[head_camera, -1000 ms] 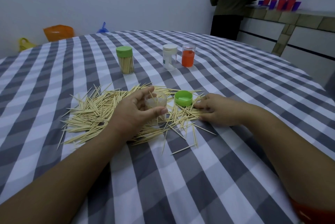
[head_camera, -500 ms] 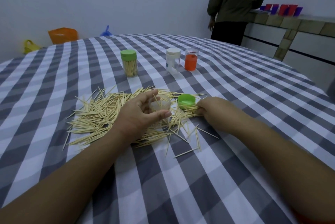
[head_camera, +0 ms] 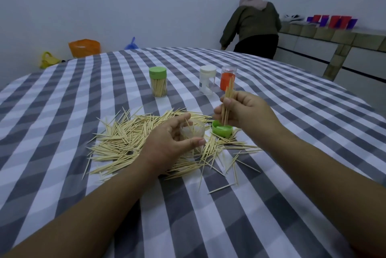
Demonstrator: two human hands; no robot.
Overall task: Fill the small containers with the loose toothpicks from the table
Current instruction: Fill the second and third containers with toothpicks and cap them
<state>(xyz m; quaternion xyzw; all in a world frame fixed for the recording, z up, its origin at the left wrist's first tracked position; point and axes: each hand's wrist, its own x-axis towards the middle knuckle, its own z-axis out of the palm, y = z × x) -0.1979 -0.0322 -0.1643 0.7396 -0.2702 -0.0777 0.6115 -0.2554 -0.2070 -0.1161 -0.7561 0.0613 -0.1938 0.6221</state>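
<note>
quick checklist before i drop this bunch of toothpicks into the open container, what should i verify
1. Bunch of toothpicks pinched firmly in the right hand: ok, held roughly upright.
2. Open container steadied by the left hand: ok, fingers curl round it.
3. Container mouth uncovered: ok, its green lid lies beside it on the table.
4. Bunch lined up over the mouth: not ok, it hangs over the lid, to the right of the container.
5. Room left inside: ok, only a few toothpicks stand in it.
6. Toothpick tips all level: cannot tell.
</note>
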